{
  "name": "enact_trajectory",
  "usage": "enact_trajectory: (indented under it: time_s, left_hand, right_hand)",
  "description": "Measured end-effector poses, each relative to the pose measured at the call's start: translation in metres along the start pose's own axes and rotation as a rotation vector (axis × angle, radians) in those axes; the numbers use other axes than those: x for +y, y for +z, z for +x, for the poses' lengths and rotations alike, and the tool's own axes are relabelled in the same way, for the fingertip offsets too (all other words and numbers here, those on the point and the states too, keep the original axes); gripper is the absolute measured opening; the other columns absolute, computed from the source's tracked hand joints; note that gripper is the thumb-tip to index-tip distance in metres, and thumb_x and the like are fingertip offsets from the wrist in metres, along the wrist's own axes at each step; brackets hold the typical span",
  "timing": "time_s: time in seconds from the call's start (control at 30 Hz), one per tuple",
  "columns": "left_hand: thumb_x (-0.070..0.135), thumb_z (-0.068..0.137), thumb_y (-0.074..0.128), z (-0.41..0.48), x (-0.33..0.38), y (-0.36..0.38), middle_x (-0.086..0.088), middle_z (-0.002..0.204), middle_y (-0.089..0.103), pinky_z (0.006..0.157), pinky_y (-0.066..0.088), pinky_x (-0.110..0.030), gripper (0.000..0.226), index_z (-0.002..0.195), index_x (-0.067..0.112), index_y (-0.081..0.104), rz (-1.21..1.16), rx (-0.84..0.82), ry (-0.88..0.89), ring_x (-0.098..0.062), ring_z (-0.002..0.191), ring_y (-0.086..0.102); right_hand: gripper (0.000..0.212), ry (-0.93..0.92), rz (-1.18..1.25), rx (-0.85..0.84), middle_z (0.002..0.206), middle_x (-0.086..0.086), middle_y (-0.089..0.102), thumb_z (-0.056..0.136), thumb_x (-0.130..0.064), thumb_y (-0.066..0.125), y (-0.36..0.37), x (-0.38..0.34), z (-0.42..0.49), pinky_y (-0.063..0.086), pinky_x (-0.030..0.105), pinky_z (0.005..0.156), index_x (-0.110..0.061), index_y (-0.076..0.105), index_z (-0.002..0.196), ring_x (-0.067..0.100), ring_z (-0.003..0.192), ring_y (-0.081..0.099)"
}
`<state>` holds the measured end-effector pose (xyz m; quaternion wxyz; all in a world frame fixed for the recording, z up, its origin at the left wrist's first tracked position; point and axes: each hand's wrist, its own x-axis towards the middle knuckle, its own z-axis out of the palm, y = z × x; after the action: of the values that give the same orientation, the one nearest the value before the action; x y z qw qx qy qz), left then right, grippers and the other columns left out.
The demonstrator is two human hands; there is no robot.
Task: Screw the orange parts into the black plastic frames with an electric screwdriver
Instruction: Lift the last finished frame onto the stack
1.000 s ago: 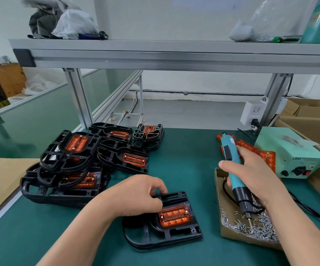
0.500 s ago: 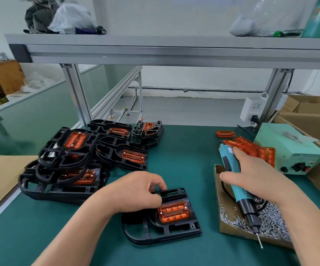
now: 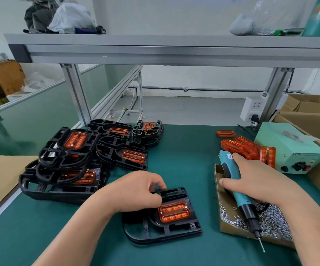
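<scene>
A black plastic frame (image 3: 166, 229) lies flat on the green mat in front of me, with an orange part (image 3: 174, 211) seated in its middle. My left hand (image 3: 134, 191) grips the frame's upper left edge with curled fingers. The teal electric screwdriver (image 3: 237, 191) is in the grip of my right hand (image 3: 255, 181), tilted with its bit pointing down past the near edge of the cardboard tray (image 3: 230, 230) of several small screws. Loose orange parts (image 3: 245, 146) are piled beyond the right hand.
A heap of black frames with orange parts (image 3: 74, 162) fills the left of the mat. A pale green power supply box (image 3: 291, 148) stands at the right, cardboard boxes (image 3: 309, 110) behind it. An aluminium shelf (image 3: 174, 52) spans overhead on posts.
My right hand has tilted the screwdriver and drawn it toward me, so the bit left the screws and now hangs past the tray's near edge. The left hand stays on the frame.
</scene>
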<state>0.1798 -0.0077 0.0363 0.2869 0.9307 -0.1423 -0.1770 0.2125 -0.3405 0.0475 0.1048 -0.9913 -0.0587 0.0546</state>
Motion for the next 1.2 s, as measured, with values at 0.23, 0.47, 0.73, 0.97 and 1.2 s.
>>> enact_trajectory:
  time_s: [0.23, 0.47, 0.73, 0.97, 1.2]
  left_hand:
    - [0.053, 0.082, 0.068, 0.000, 0.000, -0.001, 0.008, 0.090, 0.070, 0.077, 0.059, -0.043, 0.021, 0.100, 0.043, 0.071, 0.022, 0.010, 0.024, -0.014, 0.080, 0.067]
    - [0.053, 0.084, 0.070, 0.001, -0.001, -0.001, 0.008, 0.091, 0.069, 0.078, 0.058, -0.042, 0.019, 0.101, 0.043, 0.071, 0.041, 0.023, 0.044, -0.012, 0.080, 0.066]
    - [0.046, 0.086, 0.069, 0.000, 0.000, -0.001, 0.009, 0.085, 0.075, 0.076, 0.060, -0.043, 0.016, 0.098, 0.041, 0.078, -0.019, 0.018, 0.071, -0.015, 0.078, 0.069]
    - [0.044, 0.087, 0.065, -0.006, 0.005, -0.011, 0.003, 0.073, 0.069, 0.060, 0.054, -0.036, 0.016, 0.089, 0.034, 0.077, -0.073, 0.251, 0.129, -0.006, 0.058, 0.060]
    - [0.059, 0.078, 0.064, -0.030, -0.006, -0.051, 0.028, 0.089, 0.070, 0.063, 0.057, -0.031, 0.018, 0.094, 0.062, 0.071, -0.105, 0.706, 0.081, 0.003, 0.076, 0.068]
  right_hand:
    - [0.114, 0.002, -0.089, 0.086, 0.094, -0.014, 0.064, 0.062, -0.105, 0.030, -0.002, 0.005, -0.003, 0.058, 0.035, 0.078, -0.034, 0.037, 0.151, 0.006, 0.086, 0.063]
    - [0.128, -0.009, -0.007, 0.124, 0.084, -0.023, 0.052, 0.057, -0.116, 0.023, -0.007, 0.001, -0.007, 0.039, 0.027, 0.061, -0.038, 0.035, 0.157, 0.001, 0.082, 0.058]
    - [0.121, -0.017, 0.042, 0.269, 0.082, -0.016, 0.058, 0.069, -0.111, 0.010, -0.012, -0.003, -0.008, 0.045, 0.034, 0.064, -0.033, 0.046, 0.155, 0.006, 0.083, 0.060]
    - [0.072, -0.057, 0.188, 0.429, 0.075, -0.014, 0.065, 0.093, -0.083, 0.036, -0.009, -0.024, -0.013, 0.044, 0.034, 0.062, -0.035, 0.059, 0.140, 0.002, 0.076, 0.061]
    - [0.067, -0.121, 0.221, 0.398, 0.064, -0.011, 0.062, 0.086, -0.082, 0.037, -0.006, -0.050, -0.021, 0.048, 0.036, 0.062, -0.037, 0.065, 0.127, 0.000, 0.065, 0.059]
